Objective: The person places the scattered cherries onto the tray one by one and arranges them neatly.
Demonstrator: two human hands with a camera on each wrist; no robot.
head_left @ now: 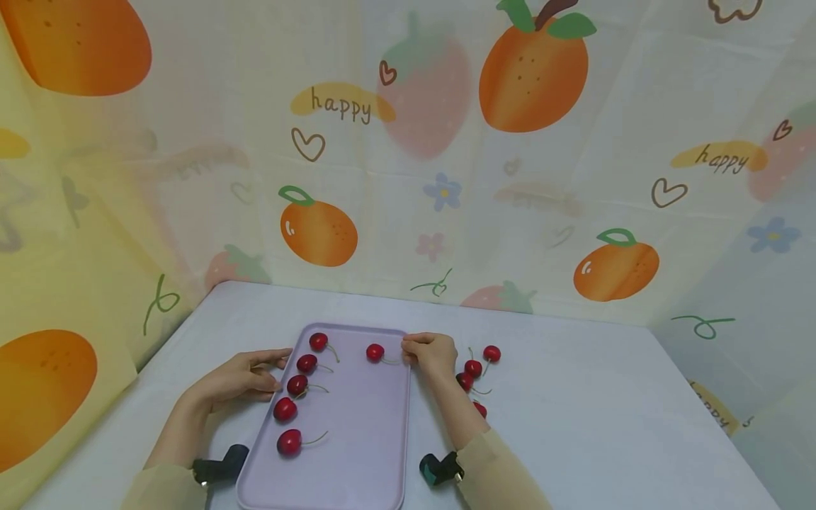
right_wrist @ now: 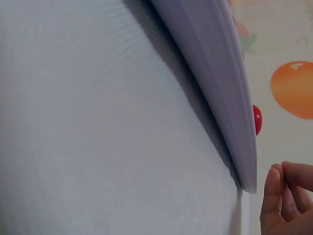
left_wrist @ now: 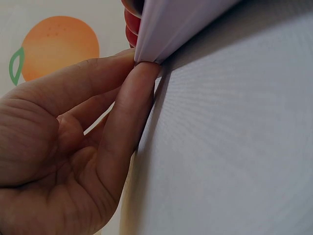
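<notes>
A lilac tray (head_left: 357,453) lies on the table. Along its left side several red cherries (head_left: 290,443) form a column, most with stems toward the right. Another cherry (head_left: 375,353) sits near the upper right corner, its stem toward my right hand. My left hand (head_left: 236,379) touches the tray's left edge with extended fingers; in the left wrist view its fingertips (left_wrist: 146,71) meet the outer rim. My right hand (head_left: 435,354) is by the upper right corner with thumb and fingertips together. In the right wrist view nothing shows between those fingertips (right_wrist: 273,178).
Right of the tray, partly behind my right forearm, several more cherries (head_left: 473,368) lie on the white tabletop (head_left: 593,418). A fruit-printed curtain (head_left: 395,212) stands behind the table. Each wrist carries a black camera (head_left: 219,467).
</notes>
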